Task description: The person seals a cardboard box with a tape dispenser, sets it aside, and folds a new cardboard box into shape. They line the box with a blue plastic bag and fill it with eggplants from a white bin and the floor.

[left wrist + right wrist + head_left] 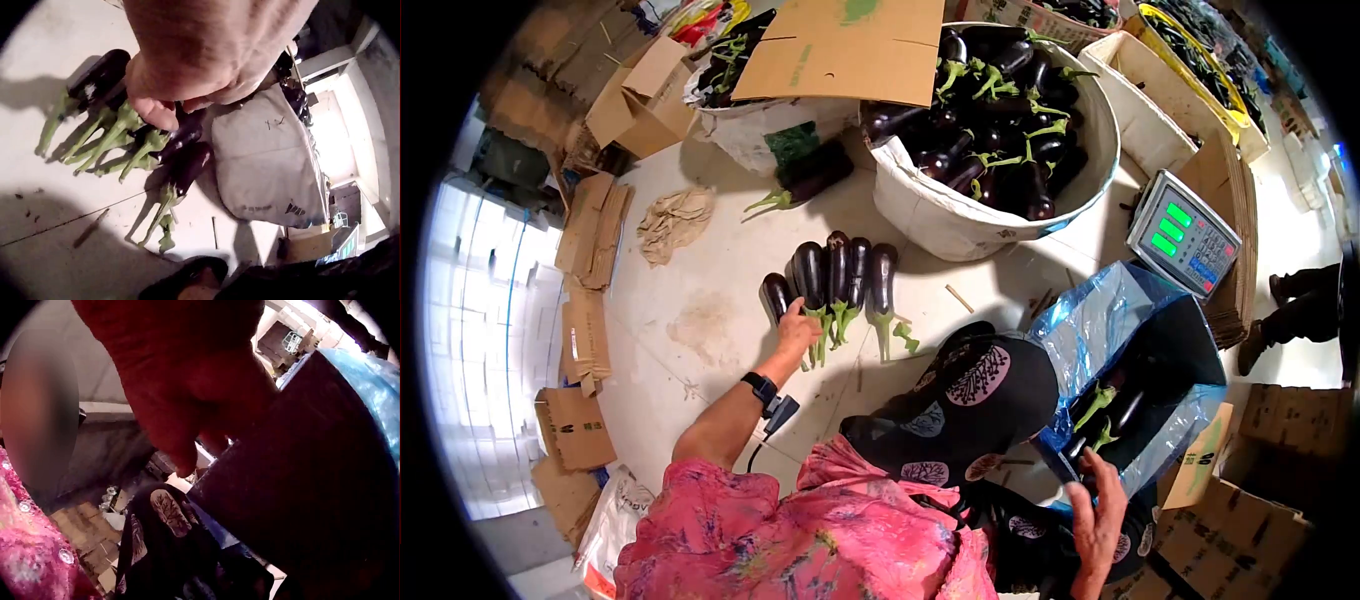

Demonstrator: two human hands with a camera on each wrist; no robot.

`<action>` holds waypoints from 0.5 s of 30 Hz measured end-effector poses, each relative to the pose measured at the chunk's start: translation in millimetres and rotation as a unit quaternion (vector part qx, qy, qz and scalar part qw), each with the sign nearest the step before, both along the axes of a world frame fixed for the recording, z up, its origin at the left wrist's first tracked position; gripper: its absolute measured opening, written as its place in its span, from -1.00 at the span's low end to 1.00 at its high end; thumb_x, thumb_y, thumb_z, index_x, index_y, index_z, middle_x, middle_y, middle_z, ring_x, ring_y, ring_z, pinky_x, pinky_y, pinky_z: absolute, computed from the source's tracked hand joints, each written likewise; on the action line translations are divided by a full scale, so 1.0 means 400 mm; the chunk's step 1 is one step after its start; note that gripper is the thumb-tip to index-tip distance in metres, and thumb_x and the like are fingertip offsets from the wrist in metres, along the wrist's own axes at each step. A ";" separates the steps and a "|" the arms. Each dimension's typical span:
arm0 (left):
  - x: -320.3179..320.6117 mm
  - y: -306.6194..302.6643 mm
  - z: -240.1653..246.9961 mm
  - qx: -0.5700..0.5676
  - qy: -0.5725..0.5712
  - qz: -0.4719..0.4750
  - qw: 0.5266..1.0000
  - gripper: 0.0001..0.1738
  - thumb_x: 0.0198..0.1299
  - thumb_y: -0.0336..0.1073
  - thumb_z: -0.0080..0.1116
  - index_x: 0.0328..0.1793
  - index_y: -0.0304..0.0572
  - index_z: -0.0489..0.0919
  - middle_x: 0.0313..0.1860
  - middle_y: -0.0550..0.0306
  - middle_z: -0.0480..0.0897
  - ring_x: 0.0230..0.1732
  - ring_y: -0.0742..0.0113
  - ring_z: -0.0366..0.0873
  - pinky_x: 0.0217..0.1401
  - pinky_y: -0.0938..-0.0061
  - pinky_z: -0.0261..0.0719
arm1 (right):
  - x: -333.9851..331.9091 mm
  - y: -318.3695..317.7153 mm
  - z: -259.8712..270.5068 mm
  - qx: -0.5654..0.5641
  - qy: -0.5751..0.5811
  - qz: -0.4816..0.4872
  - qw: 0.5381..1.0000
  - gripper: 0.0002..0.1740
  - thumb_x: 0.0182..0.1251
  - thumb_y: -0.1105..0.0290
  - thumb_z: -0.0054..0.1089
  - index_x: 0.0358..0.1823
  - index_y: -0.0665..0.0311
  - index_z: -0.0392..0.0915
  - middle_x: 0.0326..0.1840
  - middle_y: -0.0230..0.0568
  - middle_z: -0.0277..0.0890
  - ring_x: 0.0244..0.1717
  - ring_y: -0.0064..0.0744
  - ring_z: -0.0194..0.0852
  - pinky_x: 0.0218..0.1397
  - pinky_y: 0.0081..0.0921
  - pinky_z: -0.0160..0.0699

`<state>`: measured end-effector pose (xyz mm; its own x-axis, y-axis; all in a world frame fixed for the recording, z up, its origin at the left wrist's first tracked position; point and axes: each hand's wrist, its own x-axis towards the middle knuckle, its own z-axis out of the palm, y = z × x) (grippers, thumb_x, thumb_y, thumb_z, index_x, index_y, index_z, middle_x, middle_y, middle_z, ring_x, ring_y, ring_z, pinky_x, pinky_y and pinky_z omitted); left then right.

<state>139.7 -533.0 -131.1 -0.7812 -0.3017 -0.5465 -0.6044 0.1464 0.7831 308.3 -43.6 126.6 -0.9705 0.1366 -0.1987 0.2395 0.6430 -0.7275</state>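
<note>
A row of several dark purple eggplants (838, 272) with green stems lies on the pale floor. My left hand (800, 330) is at the stem end of this row. In the left wrist view its thumb and fingers (156, 115) close around an eggplant (181, 134), partly hidden by the hand. A single eggplant (190, 165) lies at the row's end. My right hand (1105, 510) is over the near end of a dark box (1175, 335) lined with blue plastic (1090, 310). Its thumb (181, 456) is spread from the fingers at the box rim. Eggplants (1130, 410) lie inside the box.
Ahead stands a large white tub (960, 225) heaped with eggplants, beside a cardboard sheet (850, 50) on another container. Two more eggplants (815, 175) lie before it. A lit digital scale (1185, 235) is beyond the box. Cardboard (580, 430) lies left; another person's legs (1300, 310) show right.
</note>
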 end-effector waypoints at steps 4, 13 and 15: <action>0.008 0.057 -0.047 -0.099 0.026 -0.071 0.992 -0.11 0.25 -0.46 0.12 0.66 -0.15 -0.05 -0.22 0.03 0.63 -0.36 0.32 0.61 -0.31 0.46 0.63 | 0.011 -0.050 -0.041 0.204 -0.002 0.026 0.979 -0.56 0.18 0.44 0.36 0.11 0.33 0.54 -0.09 0.07 0.58 -0.06 0.05 0.59 -0.03 -0.21 0.55; 0.028 0.005 -0.402 0.191 0.110 -0.058 0.974 -0.38 0.44 -0.40 -0.17 0.57 0.35 0.10 -0.05 0.01 0.53 -0.27 0.18 0.63 -0.23 0.26 0.76 | 0.027 -0.071 -0.069 0.231 0.021 -0.017 0.973 -0.62 0.05 0.60 0.23 -0.05 0.16 0.60 -0.31 -0.10 0.63 -0.25 0.00 0.63 -0.25 -0.18 0.56; 0.023 0.041 -0.359 0.181 0.086 -0.050 0.978 -0.15 0.32 -0.53 -0.03 0.63 0.44 -0.01 -0.28 0.07 0.56 -0.46 0.23 0.58 -0.41 0.34 0.67 | 0.043 -0.079 -0.091 0.296 0.015 -0.003 0.955 -0.82 0.12 0.49 0.18 -0.21 0.14 0.50 -0.44 -0.16 0.53 -0.34 -0.05 0.60 -0.33 -0.14 0.54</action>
<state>149.0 -516.4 -274.7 -0.8865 -0.0308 -0.4617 -0.4562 -0.1080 0.8833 325.6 -75.3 90.2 -0.9734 0.2221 -0.0564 0.2292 0.9423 -0.2441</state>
